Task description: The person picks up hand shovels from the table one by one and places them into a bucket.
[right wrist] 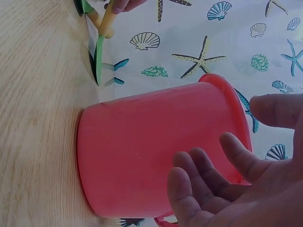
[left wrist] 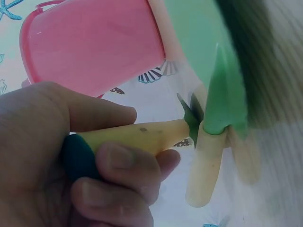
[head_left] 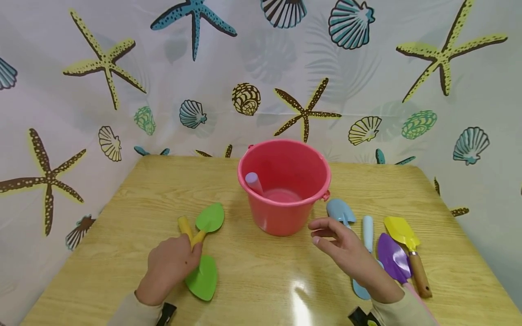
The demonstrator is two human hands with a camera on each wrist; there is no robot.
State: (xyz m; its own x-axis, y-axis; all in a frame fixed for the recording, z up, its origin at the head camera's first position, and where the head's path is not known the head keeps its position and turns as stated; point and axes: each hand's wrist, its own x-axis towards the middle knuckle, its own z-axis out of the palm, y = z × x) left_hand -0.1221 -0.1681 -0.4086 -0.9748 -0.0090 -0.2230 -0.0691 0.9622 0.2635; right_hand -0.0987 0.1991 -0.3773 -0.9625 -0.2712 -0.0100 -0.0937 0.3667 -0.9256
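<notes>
My left hand grips the yellow handle of a green toy trowel; its blade points away from me. In the left wrist view that handle has a dark teal end, between the thumb and curled fingers. A second green trowel lies under and beside the hand, its blade nearer me. The pink bucket stands upright at the middle, with a lilac rod-like piece leaning inside. My right hand hovers beside the bucket's front right, fingers loosely bent around nothing, as the right wrist view shows.
Right of the bucket lie a pale blue shovel, another pale blue handle, a purple trowel and a yellow shovel with a wooden handle. My right arm partly covers them. A shell-and-starfish cloth surrounds the wooden table.
</notes>
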